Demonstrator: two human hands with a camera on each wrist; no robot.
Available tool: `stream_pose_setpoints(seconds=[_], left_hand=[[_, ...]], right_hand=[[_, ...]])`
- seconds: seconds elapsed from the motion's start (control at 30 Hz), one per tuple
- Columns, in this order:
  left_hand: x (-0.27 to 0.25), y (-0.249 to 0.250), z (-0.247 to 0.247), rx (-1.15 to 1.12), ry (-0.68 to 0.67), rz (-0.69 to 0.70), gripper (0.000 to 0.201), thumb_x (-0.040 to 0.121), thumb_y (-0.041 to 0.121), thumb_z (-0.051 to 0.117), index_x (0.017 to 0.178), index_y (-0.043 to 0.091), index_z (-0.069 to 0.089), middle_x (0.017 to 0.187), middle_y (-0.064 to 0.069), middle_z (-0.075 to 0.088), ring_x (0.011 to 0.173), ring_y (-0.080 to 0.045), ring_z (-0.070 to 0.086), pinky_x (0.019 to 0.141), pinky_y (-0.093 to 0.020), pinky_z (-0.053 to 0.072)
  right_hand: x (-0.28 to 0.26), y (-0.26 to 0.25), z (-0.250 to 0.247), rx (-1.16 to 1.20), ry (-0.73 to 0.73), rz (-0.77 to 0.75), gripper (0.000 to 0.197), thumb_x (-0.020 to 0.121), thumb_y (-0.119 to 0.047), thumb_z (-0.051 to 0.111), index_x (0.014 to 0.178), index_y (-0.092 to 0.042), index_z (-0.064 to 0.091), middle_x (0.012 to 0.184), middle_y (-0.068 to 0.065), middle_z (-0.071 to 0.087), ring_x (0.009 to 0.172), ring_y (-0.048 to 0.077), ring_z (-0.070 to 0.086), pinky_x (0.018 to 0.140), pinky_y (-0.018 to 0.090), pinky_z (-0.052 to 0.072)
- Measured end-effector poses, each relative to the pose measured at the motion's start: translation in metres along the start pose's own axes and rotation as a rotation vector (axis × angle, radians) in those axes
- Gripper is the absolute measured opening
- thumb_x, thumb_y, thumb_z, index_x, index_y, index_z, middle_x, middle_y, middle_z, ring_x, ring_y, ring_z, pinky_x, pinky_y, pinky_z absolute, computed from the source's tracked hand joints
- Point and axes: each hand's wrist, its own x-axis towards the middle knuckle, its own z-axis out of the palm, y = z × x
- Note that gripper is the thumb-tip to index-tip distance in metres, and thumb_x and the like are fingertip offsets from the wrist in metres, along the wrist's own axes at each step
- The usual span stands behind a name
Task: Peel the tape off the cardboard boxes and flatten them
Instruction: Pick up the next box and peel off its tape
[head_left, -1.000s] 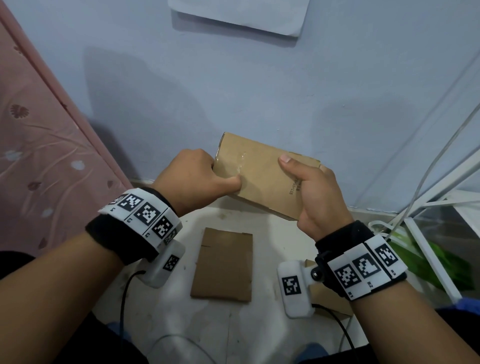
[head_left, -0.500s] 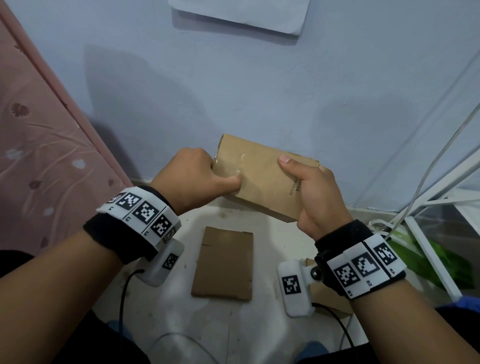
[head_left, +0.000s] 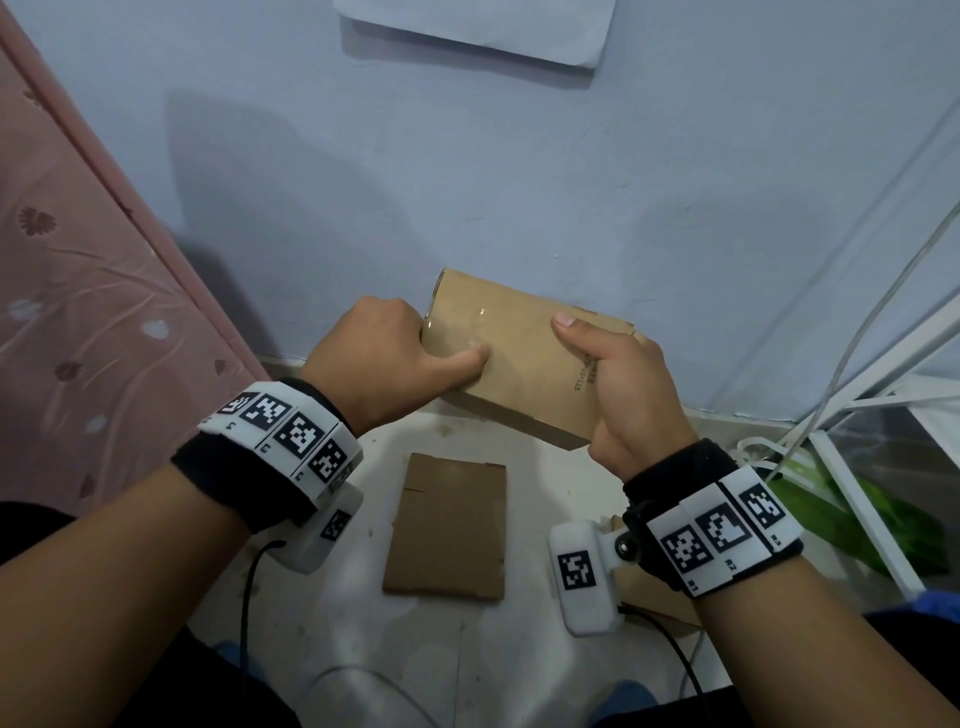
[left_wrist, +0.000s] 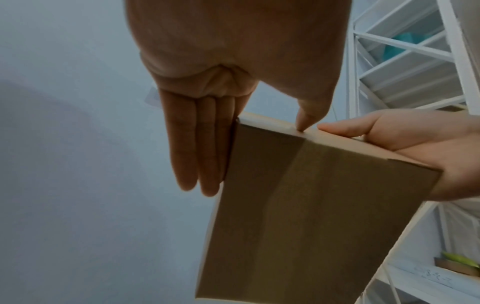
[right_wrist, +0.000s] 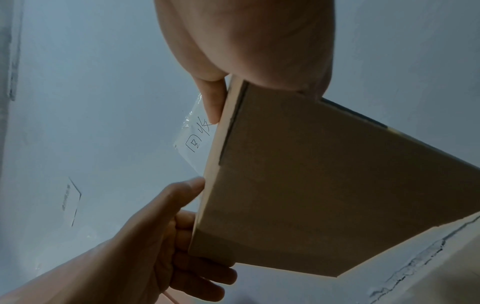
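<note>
The cardboard box (head_left: 524, 358), gripped by both hands, left hand (head_left: 384, 358) and right hand (head_left: 623, 395), looks ready for the left thumb to lift the clear tape (head_left: 467, 327) edge.

Dim bluish light, soft shadows, wide-angle distortion

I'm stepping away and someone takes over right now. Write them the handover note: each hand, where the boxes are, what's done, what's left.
Left hand: holds the left end of the box, thumb pressed on the clear tape, fingers along the end.
Right hand: grips the right end, thumb on top.
The box is held in the air in front of the wall, not yet flattened, tape on.
Done: one flat cardboard lies on the floor below the hands.
Left: peel the tape, flatten this box. More cardboard shows under the right wrist; its state is unclear.
</note>
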Motion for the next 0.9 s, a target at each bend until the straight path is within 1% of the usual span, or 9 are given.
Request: stream_pose_setpoints(seconds=[0.13,0.27,0.37,0.4,0.47,0.6,0.7,0.8,0.9], left_hand=[[0.0004,0.0022,-0.0013,-0.043,-0.026,-0.053,0.066,0.079,0.058,0.066,0.051,0.012,0.029,0.045,0.001,0.027,0.045,-0.019,0.031,0.046,-0.028,0.023],[0.0013,0.0024,0.0005,-0.068,-0.072,-0.074,0.057,0.066,0.061,0.057,0.049,0.013,0.031,0.043,0.002,0.029,0.044,-0.019,0.031,0.045,-0.028,0.028],[0.0004,0.0007,0.0015,-0.101,-0.072,-0.065,0.061,0.064,0.063,0.052,0.050,0.004,0.039,0.045,-0.012,0.042,0.045,-0.025,0.040,0.044,-0.036,0.036],[0.0006,-0.0008,0.0022,-0.134,-0.065,-0.060,0.067,0.064,0.064,0.050,0.053,-0.002,0.046,0.050,-0.019,0.052,0.049,-0.030,0.050,0.047,-0.041,0.044],[0.0006,-0.0036,0.0033,-0.176,-0.067,-0.052,0.076,0.066,0.068,0.051,0.061,-0.008,0.055,0.062,-0.022,0.064,0.060,-0.034,0.064,0.056,-0.048,0.052],[0.0018,-0.0047,0.0036,-0.199,-0.118,-0.091,0.082,0.062,0.070,0.058,0.069,-0.012,0.060,0.067,-0.025,0.065,0.058,-0.035,0.061,0.060,-0.051,0.054],[0.0008,-0.0017,0.0039,-0.205,-0.115,-0.115,0.067,0.062,0.061,0.059,0.060,-0.005,0.058,0.060,-0.021,0.061,0.055,-0.030,0.059,0.059,-0.052,0.054],[-0.0017,0.0020,0.0043,-0.198,-0.083,-0.104,0.052,0.065,0.057,0.057,0.054,0.007,0.051,0.066,-0.023,0.065,0.068,-0.034,0.069,0.058,-0.049,0.053],[-0.0024,0.0005,0.0042,-0.228,-0.086,-0.102,0.072,0.068,0.064,0.059,0.060,-0.007,0.055,0.068,-0.025,0.065,0.067,-0.035,0.067,0.058,-0.049,0.053]], right_hand=[[-0.0002,0.0017,-0.0007,-0.015,0.008,0.002,0.010,0.092,-0.013,0.072,0.095,-0.005,0.077,0.093,0.011,0.078,0.088,0.029,0.076,0.082,0.044,0.061],[-0.0019,0.0041,0.0000,-0.018,0.015,-0.007,0.020,0.092,-0.013,0.073,0.102,0.004,0.075,0.094,0.013,0.077,0.086,0.029,0.076,0.084,0.051,0.061],[-0.0025,0.0032,-0.0001,-0.015,0.010,-0.024,0.032,0.091,-0.013,0.074,0.108,0.013,0.068,0.095,0.015,0.075,0.086,0.030,0.075,0.087,0.054,0.059],[-0.0023,0.0023,-0.0002,-0.016,0.006,-0.037,0.035,0.091,-0.013,0.074,0.109,0.017,0.065,0.094,0.016,0.073,0.086,0.029,0.075,0.089,0.054,0.059],[-0.0017,0.0012,-0.0004,-0.018,-0.005,-0.061,0.040,0.091,-0.012,0.073,0.110,0.021,0.060,0.094,0.017,0.070,0.085,0.028,0.074,0.090,0.053,0.059],[-0.0013,0.0029,-0.0008,-0.017,0.002,-0.054,0.045,0.090,-0.012,0.074,0.113,0.023,0.057,0.095,0.018,0.068,0.083,0.027,0.072,0.089,0.052,0.059],[-0.0018,0.0036,-0.0014,-0.027,0.000,-0.060,0.036,0.091,-0.010,0.072,0.108,0.021,0.063,0.093,0.018,0.071,0.081,0.026,0.073,0.077,0.041,0.062],[-0.0014,0.0031,-0.0029,-0.025,-0.007,-0.076,0.038,0.091,-0.009,0.072,0.108,0.023,0.060,0.094,0.019,0.069,0.082,0.028,0.072,0.076,0.040,0.061],[-0.0010,0.0013,-0.0036,-0.026,-0.020,-0.093,0.045,0.090,-0.010,0.073,0.107,0.027,0.054,0.095,0.021,0.065,0.083,0.029,0.070,0.078,0.042,0.059]])
